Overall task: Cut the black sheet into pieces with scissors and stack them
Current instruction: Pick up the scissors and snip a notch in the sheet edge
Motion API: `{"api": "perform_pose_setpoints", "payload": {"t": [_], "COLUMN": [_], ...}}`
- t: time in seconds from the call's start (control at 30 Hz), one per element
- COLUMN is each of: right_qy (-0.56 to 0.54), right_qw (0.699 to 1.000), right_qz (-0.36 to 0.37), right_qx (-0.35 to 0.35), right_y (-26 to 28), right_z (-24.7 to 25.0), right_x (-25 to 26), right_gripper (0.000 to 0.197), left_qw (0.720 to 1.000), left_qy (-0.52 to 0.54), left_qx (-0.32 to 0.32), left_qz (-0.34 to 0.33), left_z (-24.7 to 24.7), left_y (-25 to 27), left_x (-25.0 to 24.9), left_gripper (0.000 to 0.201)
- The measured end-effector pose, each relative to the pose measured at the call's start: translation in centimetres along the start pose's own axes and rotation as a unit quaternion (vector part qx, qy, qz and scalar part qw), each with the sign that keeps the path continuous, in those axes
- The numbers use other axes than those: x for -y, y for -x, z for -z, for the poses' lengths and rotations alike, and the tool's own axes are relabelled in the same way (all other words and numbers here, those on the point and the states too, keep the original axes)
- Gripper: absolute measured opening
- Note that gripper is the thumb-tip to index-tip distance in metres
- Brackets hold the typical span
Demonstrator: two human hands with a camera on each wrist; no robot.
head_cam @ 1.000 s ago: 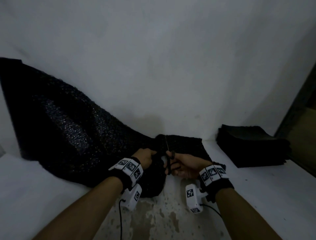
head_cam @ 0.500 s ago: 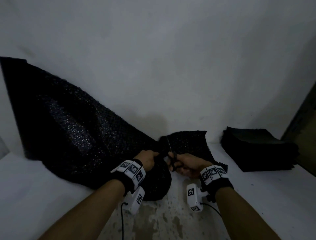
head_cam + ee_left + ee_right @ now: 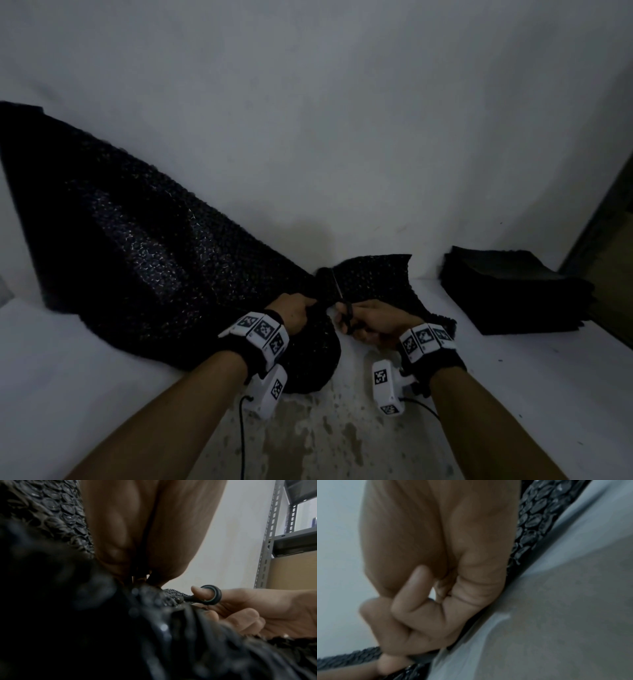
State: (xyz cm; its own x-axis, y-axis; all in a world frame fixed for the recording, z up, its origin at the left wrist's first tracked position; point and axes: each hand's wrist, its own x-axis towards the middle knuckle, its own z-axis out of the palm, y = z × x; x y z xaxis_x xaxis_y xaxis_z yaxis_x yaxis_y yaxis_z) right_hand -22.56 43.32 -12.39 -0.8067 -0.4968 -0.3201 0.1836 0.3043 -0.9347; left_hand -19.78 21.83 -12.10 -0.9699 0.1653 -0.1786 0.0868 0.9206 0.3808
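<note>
Since a second ago the flap of the black sheet [image 3: 144, 260] right of the blades has lifted and spread toward the wall, while my view has dipped slightly. I read this as mid-cut: the sheet sprawls from the wall onto the white table [image 3: 513, 394], my left hand [image 3: 294, 313] clenches a bunched fold of it, and my right hand [image 3: 373, 322] grips the scissors [image 3: 342, 301] — thumb through a ring, blades in the material. Next I judge the cut must run through to the far edge, then the freed piece goes onto the stack of cut pieces [image 3: 513, 291] — well off to the right.
</note>
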Motion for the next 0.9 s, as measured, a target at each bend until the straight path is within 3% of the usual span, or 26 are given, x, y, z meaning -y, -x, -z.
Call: {"api": "perform_pose_setpoints", "payload": {"t": [0.07, 0.2, 0.4, 0.9], "right_qy": [-0.011, -0.006, -0.022, 0.019], "right_qw": [1.0, 0.999, 0.996, 0.999], "right_qz": [-0.011, -0.02, -0.073, -0.028], "right_qx": [0.014, 0.031, 0.037, 0.004], "right_y": [-0.1, -0.3, -0.4, -1.7], "right_z": [-0.1, -0.4, -0.3, 0.1], "right_x": [0.3, 1.1, 2.1, 2.3], "right_gripper": [0.037, 0.05, 0.049, 0.043], "left_qw": [1.0, 1.0, 1.0, 1.0], "left_qy": [0.0, -0.003, 0.001, 0.018], "left_qx": [0.003, 0.006, 0.003, 0.006], "left_qz": [0.0, -0.008, -0.005, -0.01], "left_z": [0.0, 0.1, -0.2, -0.4], "left_y": [0.0, -0.1, -0.2, -0.6], "left_x": [0.1, 0.3, 0.5, 1.3], "left_gripper": [0.052, 0.05, 0.052, 0.051]}}
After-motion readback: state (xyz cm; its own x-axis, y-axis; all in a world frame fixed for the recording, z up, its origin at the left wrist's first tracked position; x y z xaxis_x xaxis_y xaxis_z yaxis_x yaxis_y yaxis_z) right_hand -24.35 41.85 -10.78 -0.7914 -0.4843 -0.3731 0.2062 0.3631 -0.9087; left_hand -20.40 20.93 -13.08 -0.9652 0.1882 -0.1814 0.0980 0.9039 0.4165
